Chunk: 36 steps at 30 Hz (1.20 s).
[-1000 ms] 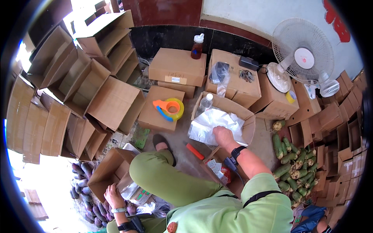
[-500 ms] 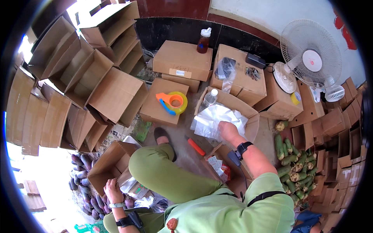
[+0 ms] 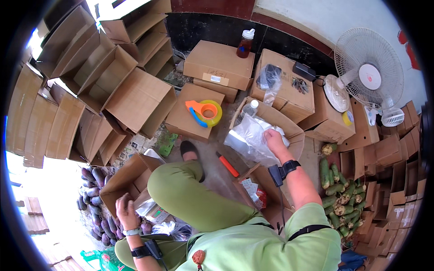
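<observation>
My right hand [image 3: 273, 139] is closed on a clear plastic bag [image 3: 253, 135], lifting its edge from a pile of thin bags in an open cardboard box. A clear bottle [image 3: 250, 108] with a white cap stands in that same box, behind the bags. At the lower left, the fingers of my left hand [image 3: 126, 211] curl at the rim of another open cardboard box [image 3: 142, 174], beside my bent knee. Next to this box is a small scale [image 3: 156, 213], partly hidden by clear plastic and my leg.
An orange-and-blue tape dispenser [image 3: 203, 113] sits on a closed carton. A red-handled tool [image 3: 228, 165] lies on the floor. Purple vegetables [image 3: 92, 198] are heaped at left, green ones [image 3: 346, 198] at right. Stacked empty cartons [image 3: 131, 97] and a fan [image 3: 368, 72] stand around.
My right hand has pulled part of a plastic bag upward and slightly right from the pile. My left hand has shifted slightly up along the box rim. The whole view has tilted slightly.
</observation>
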Tool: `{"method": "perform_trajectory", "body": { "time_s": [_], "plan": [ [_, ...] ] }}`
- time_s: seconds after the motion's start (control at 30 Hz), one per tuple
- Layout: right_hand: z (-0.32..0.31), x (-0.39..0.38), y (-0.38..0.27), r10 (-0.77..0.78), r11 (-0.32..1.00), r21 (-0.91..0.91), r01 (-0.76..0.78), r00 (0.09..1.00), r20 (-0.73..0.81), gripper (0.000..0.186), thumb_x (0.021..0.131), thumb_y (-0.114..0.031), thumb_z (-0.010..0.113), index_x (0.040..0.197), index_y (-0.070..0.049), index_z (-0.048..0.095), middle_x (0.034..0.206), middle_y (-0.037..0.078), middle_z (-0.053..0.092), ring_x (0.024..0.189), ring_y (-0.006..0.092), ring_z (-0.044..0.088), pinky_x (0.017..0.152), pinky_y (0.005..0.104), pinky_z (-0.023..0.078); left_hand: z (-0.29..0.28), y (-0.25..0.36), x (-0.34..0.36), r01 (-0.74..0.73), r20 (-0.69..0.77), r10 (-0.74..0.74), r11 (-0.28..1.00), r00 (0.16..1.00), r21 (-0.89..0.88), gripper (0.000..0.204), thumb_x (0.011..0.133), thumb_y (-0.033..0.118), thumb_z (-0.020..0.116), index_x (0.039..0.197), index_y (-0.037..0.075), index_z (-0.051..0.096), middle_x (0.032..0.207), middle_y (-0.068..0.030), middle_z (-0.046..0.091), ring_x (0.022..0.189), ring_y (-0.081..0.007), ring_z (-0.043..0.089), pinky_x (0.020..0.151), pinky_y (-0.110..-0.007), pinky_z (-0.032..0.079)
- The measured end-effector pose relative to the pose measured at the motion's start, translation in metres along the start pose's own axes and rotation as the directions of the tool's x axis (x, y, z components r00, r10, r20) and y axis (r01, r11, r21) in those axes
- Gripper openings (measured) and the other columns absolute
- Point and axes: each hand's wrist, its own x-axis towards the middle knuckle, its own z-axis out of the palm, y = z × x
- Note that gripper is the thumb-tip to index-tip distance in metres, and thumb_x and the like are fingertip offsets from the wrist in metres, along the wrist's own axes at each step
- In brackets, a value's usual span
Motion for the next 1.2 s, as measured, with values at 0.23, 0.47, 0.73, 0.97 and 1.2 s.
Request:
{"method": "perform_trajectory", "body": {
  "time_s": [0.23,0.47,0.73,0.97,1.2],
  "plan": [
    [-0.016,-0.012,-0.035,0.118,0.526,0.750,-0.402,0.907,0.403,0.015,0.097,-0.018,0.049,0.097,-0.006,0.059,0.087,0.002,0.063,0.076,0.0139,0.061,0.069,0.0279,0.050,-0.007,0.137,0.037,-0.007,-0.145,-0.086,0.840,0.986,-0.542,0.020,0.091,0.003,0.049,0.104,-0.006,0.061,0.100,-0.0121,0.065,0.094,-0.0185,0.061,0.087,-0.030,0.047],
    [0.003,-0.072,-0.116,-0.003,0.523,0.789,-0.323,0.925,0.380,0.015,0.098,-0.019,0.049,0.092,-0.010,0.060,0.077,-0.005,0.057,0.066,0.0046,0.052,0.057,0.0208,0.044,0.124,0.240,0.040,-0.030,0.561,0.294,0.902,0.774,-0.431,0.081,0.077,0.019,0.075,0.142,-0.002,0.031,0.140,-0.0159,0.042,0.097,-0.0138,0.059,0.083,-0.027,0.050],
    [-0.002,-0.087,-0.095,-0.215,0.951,0.251,0.182,0.970,0.113,0.021,0.088,-0.006,0.052,0.109,-0.006,0.055,0.100,0.009,0.061,0.081,0.0221,0.063,0.075,0.0337,0.052,0.173,0.221,0.024,0.501,0.619,0.072,0.519,0.782,-0.693,0.020,0.092,0.009,0.059,0.109,-0.001,0.064,0.093,0.0025,0.065,0.087,-0.0069,0.055,0.081,-0.022,0.043],
    [-0.008,-0.039,-0.007,-0.005,0.787,-0.582,0.205,0.946,0.325,0.025,0.079,-0.001,0.050,0.102,-0.004,0.059,0.105,0.019,0.064,0.099,0.0366,0.061,0.083,0.0456,0.049,0.162,0.222,0.012,0.318,0.456,0.081,0.609,0.886,-0.727,0.018,0.094,0.007,0.056,0.108,0.001,0.065,0.095,0.0037,0.063,0.085,-0.0047,0.054,0.077,-0.021,0.043],
    [-0.002,-0.034,0.084,0.006,0.801,-0.598,0.013,1.000,0.030,0.015,0.080,-0.010,0.058,0.094,-0.006,0.063,0.092,0.016,0.065,0.088,0.0357,0.063,0.077,0.0451,0.050,0.064,0.243,0.025,0.340,0.315,-0.129,0.332,0.940,-0.880,0.024,0.096,0.010,0.050,0.116,0.000,0.060,0.110,-0.0050,0.065,0.097,-0.0132,0.062,0.083,-0.027,0.050]
  ]
}}
